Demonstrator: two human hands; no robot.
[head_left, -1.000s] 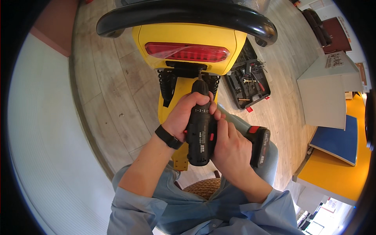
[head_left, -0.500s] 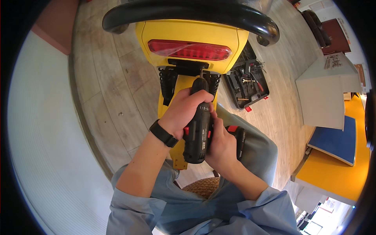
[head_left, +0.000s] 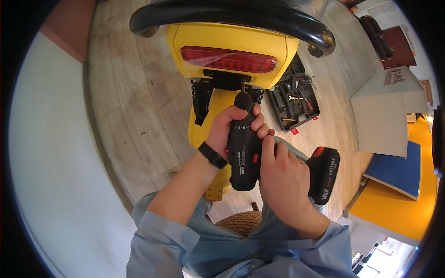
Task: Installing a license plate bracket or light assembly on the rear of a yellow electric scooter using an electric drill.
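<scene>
A black cordless drill [head_left: 244, 157] lies lengthwise between my hands, its nose pointing away from me. My left hand [head_left: 221, 130], with a black band at the wrist, wraps round the front of the drill near the chuck. On the drill's handle, my right hand [head_left: 285, 178] is closed, and the battery [head_left: 324, 176] sticks out to its right. A thin bit [head_left: 243, 86] reaches from the chuck to a black bracket [head_left: 226, 79] under the red tail light [head_left: 229, 59] of a yellow scooter-like vehicle [head_left: 232, 34]. The bit's tip is too small to make out.
A black curved bar [head_left: 232, 14] arches over the vehicle's rear. Coil springs [head_left: 200, 99] flank the yellow lower part. An open toolbox [head_left: 286, 121] with tools lies on the wooden floor [head_left: 127, 111] to the right. A white wall [head_left: 55, 153] runs along the left.
The drill's handle and battery have swung outward to the right with my right hand, so the battery shows more fully. My left hand keeps its hold near the chuck, its fingers now more visible.
</scene>
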